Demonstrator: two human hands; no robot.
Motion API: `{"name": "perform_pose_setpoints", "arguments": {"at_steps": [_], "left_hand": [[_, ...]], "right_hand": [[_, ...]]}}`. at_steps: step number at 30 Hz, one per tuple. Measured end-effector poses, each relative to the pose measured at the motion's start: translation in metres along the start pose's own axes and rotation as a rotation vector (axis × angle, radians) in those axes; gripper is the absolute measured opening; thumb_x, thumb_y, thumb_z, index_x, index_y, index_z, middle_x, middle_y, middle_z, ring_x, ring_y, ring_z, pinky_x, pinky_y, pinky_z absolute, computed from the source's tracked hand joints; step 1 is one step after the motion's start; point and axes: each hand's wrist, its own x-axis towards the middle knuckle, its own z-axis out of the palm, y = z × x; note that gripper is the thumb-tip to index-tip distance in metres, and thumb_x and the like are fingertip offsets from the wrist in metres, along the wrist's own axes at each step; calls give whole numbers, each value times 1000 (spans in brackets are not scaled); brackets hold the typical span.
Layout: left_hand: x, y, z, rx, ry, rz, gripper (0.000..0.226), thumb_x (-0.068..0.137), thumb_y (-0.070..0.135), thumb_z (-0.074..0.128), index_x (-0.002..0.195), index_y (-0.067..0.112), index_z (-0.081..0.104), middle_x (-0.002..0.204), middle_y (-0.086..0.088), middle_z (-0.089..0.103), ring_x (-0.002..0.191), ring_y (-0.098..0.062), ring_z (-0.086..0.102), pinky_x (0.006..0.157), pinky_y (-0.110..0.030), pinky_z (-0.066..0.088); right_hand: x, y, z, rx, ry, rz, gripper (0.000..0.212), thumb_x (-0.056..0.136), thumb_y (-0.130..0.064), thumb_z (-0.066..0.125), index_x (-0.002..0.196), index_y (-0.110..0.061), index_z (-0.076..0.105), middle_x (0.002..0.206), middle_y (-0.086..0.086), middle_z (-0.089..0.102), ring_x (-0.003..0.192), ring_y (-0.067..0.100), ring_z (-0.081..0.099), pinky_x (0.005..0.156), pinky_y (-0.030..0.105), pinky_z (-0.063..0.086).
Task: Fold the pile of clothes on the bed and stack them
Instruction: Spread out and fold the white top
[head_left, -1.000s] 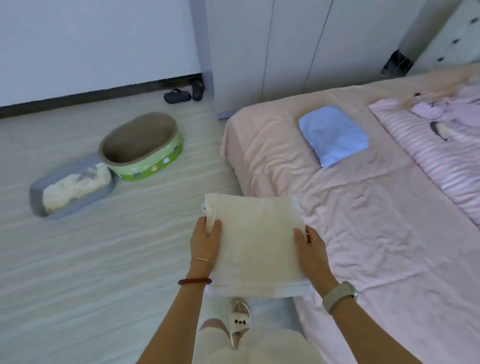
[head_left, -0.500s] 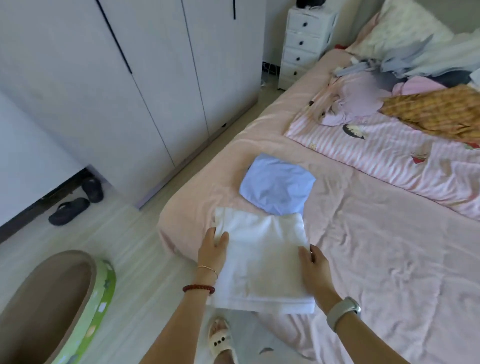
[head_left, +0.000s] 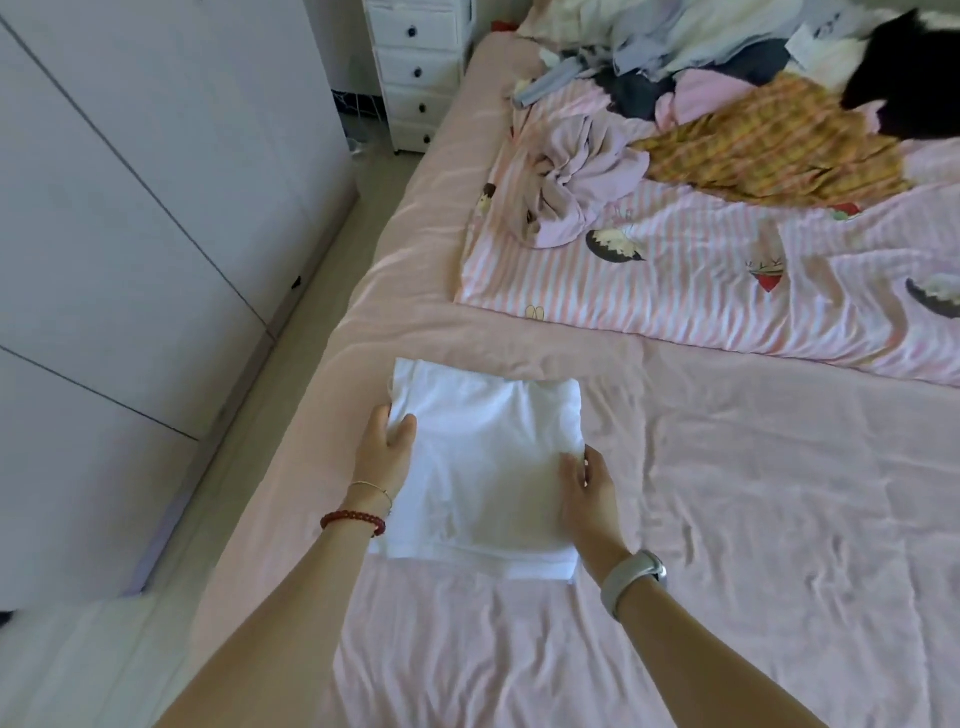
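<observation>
A folded white garment (head_left: 483, 467) lies flat near the left edge of the pink bed (head_left: 727, 519). My left hand (head_left: 387, 452) grips its left edge with the thumb on top. My right hand (head_left: 589, 488) grips its right edge the same way. The blue folded garment seen earlier is hidden under the white one. At the head of the bed lies the unfolded pile (head_left: 727, 78), with a crumpled lilac garment (head_left: 576, 176) and an orange plaid one (head_left: 769, 145) in front of it.
A pink striped duvet (head_left: 675, 291) covers the far half of the bed under the pile. White wardrobe doors (head_left: 130, 208) run along the left, with a narrow floor strip between them and the bed. A white drawer unit (head_left: 415, 67) stands at the bed's far corner.
Both hands carried the folded white garment forward from over the floor onto the bed. It now covers the blue folded garment. The view swung towards the pile.
</observation>
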Motion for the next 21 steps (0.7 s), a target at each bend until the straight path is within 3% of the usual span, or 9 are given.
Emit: {"name": "perform_pose_setpoints", "arguments": {"at_steps": [3, 6, 9, 11, 13, 15, 16, 18, 21], "left_hand": [[47, -24, 22, 59, 9, -50, 23, 95, 24, 45, 99, 2, 44, 82, -13, 46, 81, -31, 45, 69, -36, 40], [81, -56, 39, 237, -53, -180, 39, 96, 28, 43, 124, 1, 43, 117, -23, 53, 108, -40, 49, 93, -46, 41], [93, -68, 47, 372, -47, -245, 46, 91, 24, 51, 130, 5, 39, 124, -19, 52, 108, -37, 51, 92, -44, 43], [87, -64, 50, 513, 87, -121, 53, 85, 19, 57, 133, 6, 39, 128, -20, 48, 113, -38, 46, 92, -47, 42], [78, -61, 53, 752, 161, 222, 52, 83, 22, 57, 133, 10, 46, 131, -20, 47, 116, -40, 45, 89, -51, 39], [73, -63, 59, 912, 66, 534, 52, 82, 35, 47, 130, 16, 53, 135, -20, 47, 121, -42, 45, 92, -55, 38], [72, -68, 63, 971, -12, 616, 54, 82, 40, 44, 130, 19, 54, 138, -19, 45, 125, -42, 42, 95, -57, 37], [71, -77, 72, 1039, -163, 605, 59, 80, 47, 40, 130, 20, 55, 141, -21, 42, 128, -46, 39, 94, -62, 36], [71, -88, 78, 1108, -299, 466, 66, 78, 54, 37, 131, 20, 53, 141, -24, 40, 126, -50, 38, 92, -64, 38]], "right_hand": [[45, 17, 19, -4, 18, 19, 11, 96, -19, 43, 94, -27, 50, 75, -3, 54, 68, 13, 50, 63, 26, 40], [71, 39, 32, -76, -1, 151, 13, 96, -20, 42, 107, -19, 49, 83, -1, 58, 71, 15, 53, 61, 26, 39], [80, 53, 37, -187, 47, 274, 33, 96, -24, 44, 127, -14, 40, 105, 6, 57, 89, 25, 55, 69, 29, 38], [77, 55, 36, -278, 103, 243, 44, 94, -28, 45, 135, -17, 34, 113, 5, 52, 93, 25, 54, 73, 33, 40], [70, 55, 35, -457, 146, 77, 53, 92, -30, 49, 141, -21, 30, 122, 3, 44, 103, 24, 51, 79, 36, 43], [61, 56, 39, -610, 99, -55, 61, 91, -32, 50, 145, -28, 23, 135, 2, 33, 113, 23, 46, 82, 37, 45], [58, 58, 42, -647, 53, -55, 63, 91, -34, 49, 146, -33, 17, 139, 0, 28, 112, 23, 48, 76, 34, 46], [56, 63, 46, -660, -9, 24, 65, 92, -36, 46, 145, -41, 9, 139, -4, 26, 99, 27, 57, 64, 30, 41], [56, 69, 45, -677, -1, 28, 62, 94, -35, 46, 145, -43, 12, 137, -2, 32, 92, 30, 60, 62, 29, 38]]}}
